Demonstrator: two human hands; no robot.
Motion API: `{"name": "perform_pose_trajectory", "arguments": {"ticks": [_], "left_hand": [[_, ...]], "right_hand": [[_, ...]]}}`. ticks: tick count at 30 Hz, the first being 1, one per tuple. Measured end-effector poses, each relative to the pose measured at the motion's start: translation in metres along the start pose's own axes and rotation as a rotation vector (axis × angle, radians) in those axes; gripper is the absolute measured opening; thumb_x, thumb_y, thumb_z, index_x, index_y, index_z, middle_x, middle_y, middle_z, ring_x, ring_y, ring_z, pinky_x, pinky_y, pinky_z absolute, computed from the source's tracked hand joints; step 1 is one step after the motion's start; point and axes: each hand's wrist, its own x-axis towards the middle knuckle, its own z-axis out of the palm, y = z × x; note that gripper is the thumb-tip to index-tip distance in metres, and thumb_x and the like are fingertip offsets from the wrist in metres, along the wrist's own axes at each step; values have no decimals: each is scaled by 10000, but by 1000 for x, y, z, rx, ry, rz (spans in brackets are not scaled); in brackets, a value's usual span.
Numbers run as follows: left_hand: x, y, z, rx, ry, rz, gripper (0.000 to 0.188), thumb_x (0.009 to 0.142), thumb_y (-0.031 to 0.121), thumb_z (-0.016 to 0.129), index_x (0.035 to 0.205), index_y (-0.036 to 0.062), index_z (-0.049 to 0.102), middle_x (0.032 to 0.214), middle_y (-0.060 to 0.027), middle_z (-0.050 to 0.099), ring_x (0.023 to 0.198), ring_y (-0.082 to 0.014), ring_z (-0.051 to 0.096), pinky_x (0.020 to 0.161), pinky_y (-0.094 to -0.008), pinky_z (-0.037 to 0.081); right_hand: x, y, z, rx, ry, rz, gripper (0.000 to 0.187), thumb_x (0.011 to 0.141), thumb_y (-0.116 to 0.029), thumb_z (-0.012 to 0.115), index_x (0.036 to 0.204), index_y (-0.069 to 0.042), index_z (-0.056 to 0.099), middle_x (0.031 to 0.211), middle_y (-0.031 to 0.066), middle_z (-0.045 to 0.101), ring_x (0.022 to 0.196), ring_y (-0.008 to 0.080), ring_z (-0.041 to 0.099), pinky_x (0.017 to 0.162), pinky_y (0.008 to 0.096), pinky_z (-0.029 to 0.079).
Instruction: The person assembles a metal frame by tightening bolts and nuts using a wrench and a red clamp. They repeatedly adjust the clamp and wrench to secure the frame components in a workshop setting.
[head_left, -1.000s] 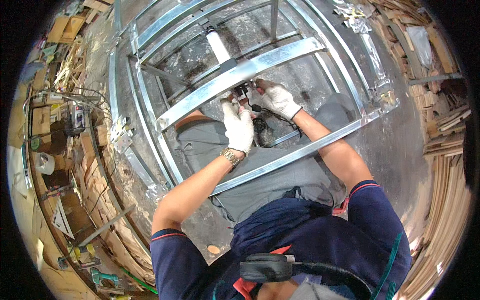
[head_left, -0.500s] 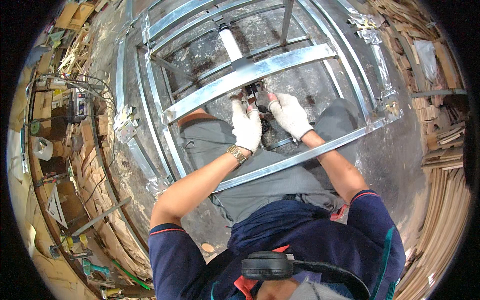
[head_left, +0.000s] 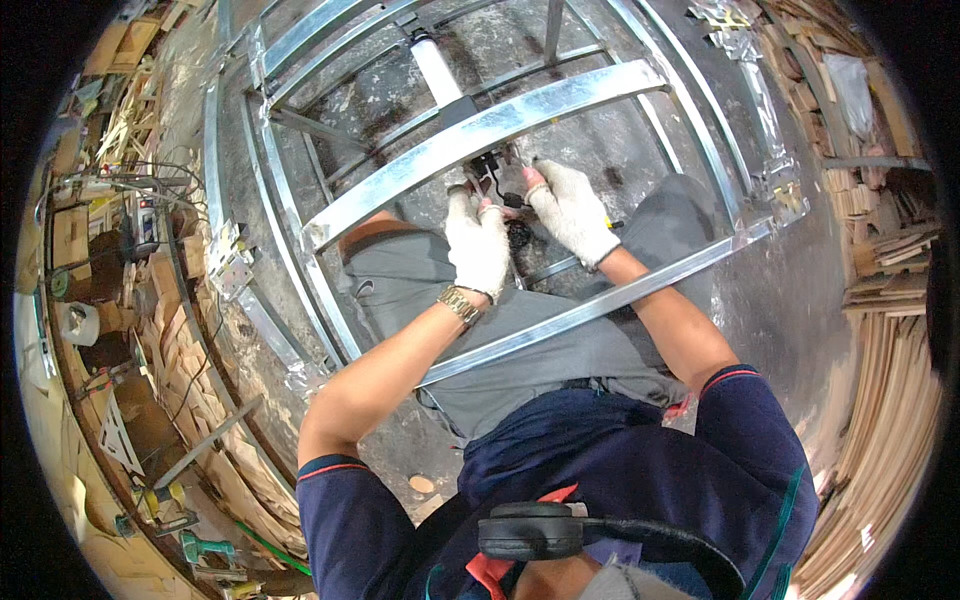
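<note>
A welded frame of shiny square metal tubes (head_left: 480, 128) surrounds my lap. A white cylinder with dark ends (head_left: 434, 72) runs down to its thick crossbar. Just on my side of that bar hang a black bracket and a thin black cable (head_left: 498, 183). My left hand (head_left: 476, 242), in a white knit glove with bare fingertips, is closed beside the bracket; what its fingertips grip is hidden. My right hand (head_left: 573, 212), gloved likewise, has thumb and fingers pinched together right of the cable. Whatever lies in that pinch is too small to name.
Wooden shelving at the left holds a teal power tool (head_left: 207, 547), a white set square (head_left: 118, 436) and loose cords. Stacked wood strips (head_left: 890, 420) line the right side. A tube of the frame (head_left: 600, 303) passes over my legs and under my forearms.
The whole view has shifted slightly, so the frame appears farther left. My hands stay at the bracket and cable, with the right fingers a little differently bent.
</note>
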Motion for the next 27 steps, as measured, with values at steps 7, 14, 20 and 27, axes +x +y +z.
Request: {"name": "perform_pose_trajectory", "arguments": {"ticks": [7, 14, 20, 27], "left_hand": [[-8, 19, -1, -133, -49, -24, 178, 1045, 142, 479, 1058, -22, 548, 1011, -159, 726, 652, -115, 611, 601, -256, 483], [-7, 18, -3, -119, -102, -98, 217, 1058, 198, 472, 954, 20, 538, 840, -89, 663, 599, -106, 577, 537, -263, 454], [-6, 13, -3, -85, -94, -38, 216, 1054, 206, 485, 913, 49, 534, 748, -27, 572, 559, -95, 522, 499, -259, 416], [-7, 7, -1, -125, -37, -31, 215, 1045, 211, 505, 895, 61, 534, 713, -9, 544, 553, -86, 509, 492, -258, 404]], "right_hand": [[25, 34, -3, -106, -178, -117, 346, 1007, -367, 537, 1089, -48, 643, 875, 262, 666, 837, 470, 644, 721, 523, 497], [50, 55, 20, -130, -264, -178, 408, 885, -392, 688, 1180, -113, 651, 1024, 196, 703, 934, 402, 674, 789, 454, 532], [53, 57, 34, -118, -237, -170, 431, 826, -295, 711, 1225, -155, 628, 1002, 162, 710, 902, 375, 685, 751, 452, 532], [64, 51, 22, -103, -294, -293, 394, 868, -232, 661, 1248, -139, 613, 1036, 150, 705, 902, 382, 687, 743, 467, 535]]}}
